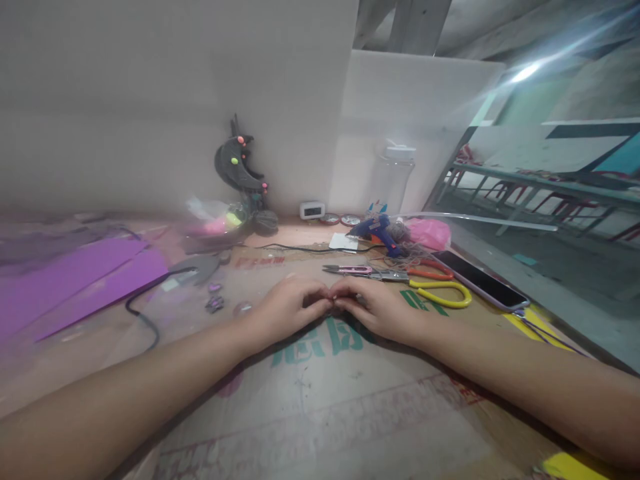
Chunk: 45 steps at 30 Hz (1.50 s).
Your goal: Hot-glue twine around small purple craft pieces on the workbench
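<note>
My left hand (293, 303) and my right hand (367, 303) meet fingertip to fingertip over the middle of a printed cardboard sheet (320, 413). Both are closed in a pinch, and a tiny pale bit shows between the fingertips, too small to name. Just beyond my right hand lie pink thread snips (347, 269) and scissors (440, 293) with orange and yellow handles. Left of my left hand are small purple pieces (215, 303) on the cardboard.
Purple sheets (85, 280) lie at the left, beside a black cord (143, 320). Along the back stand a dark crescent-shaped ornament (235, 163), a small white digital clock (313, 211) and a clear bottle (393, 177). A blue glue gun (383, 233) and a phone (480, 280) lie at right.
</note>
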Each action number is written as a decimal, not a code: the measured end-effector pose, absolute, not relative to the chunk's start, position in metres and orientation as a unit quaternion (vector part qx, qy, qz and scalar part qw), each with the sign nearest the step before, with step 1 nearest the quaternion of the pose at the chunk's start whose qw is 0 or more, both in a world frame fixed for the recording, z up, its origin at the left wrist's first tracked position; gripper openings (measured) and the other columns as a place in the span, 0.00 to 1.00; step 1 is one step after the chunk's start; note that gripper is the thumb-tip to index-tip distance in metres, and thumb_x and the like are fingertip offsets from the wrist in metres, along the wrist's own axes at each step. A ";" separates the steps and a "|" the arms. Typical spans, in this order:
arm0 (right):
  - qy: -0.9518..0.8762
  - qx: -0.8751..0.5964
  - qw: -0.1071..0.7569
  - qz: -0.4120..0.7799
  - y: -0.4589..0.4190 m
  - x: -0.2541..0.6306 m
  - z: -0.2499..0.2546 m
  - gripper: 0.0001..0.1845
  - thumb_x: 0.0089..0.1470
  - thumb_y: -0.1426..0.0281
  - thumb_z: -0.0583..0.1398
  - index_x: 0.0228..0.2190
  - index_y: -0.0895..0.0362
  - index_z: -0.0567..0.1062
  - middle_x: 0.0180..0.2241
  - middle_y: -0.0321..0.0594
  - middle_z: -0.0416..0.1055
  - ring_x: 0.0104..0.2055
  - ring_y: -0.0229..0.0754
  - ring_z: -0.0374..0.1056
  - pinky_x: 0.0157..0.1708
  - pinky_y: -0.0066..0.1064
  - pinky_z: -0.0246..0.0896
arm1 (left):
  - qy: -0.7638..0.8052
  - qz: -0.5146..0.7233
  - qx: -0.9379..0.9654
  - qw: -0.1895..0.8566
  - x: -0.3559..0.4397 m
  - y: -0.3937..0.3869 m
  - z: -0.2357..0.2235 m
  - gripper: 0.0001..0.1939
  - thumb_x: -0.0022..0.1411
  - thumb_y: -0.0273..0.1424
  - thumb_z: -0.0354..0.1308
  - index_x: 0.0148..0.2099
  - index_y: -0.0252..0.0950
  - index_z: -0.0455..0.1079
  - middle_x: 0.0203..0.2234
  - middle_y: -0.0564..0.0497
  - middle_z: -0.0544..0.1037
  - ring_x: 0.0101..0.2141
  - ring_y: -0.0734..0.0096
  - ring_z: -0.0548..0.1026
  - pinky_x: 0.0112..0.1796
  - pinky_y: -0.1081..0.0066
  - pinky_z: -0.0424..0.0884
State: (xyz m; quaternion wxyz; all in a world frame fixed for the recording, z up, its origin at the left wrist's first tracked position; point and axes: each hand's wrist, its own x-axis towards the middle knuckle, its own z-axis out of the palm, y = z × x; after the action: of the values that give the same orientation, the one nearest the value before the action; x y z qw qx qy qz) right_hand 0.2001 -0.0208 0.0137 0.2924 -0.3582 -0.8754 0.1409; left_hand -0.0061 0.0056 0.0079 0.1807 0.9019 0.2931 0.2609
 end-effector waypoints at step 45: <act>-0.862 -0.391 0.295 0.129 -0.017 0.201 0.014 0.08 0.58 0.76 0.54 0.37 0.58 0.73 0.34 0.41 0.75 0.35 0.40 0.69 0.37 0.30 0.63 | 0.310 0.238 0.910 0.140 -0.007 0.009 0.004 0.12 0.63 0.41 0.56 0.38 0.38 0.74 0.32 0.52 0.79 0.35 0.65 0.74 0.41 0.66 0.62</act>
State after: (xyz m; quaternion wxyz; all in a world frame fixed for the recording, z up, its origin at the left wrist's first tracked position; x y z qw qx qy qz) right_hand 0.2007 -0.0172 0.0144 0.2954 -0.3914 -0.8619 0.1289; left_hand -0.0074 0.0092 0.0041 0.1405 0.9098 0.3096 0.2381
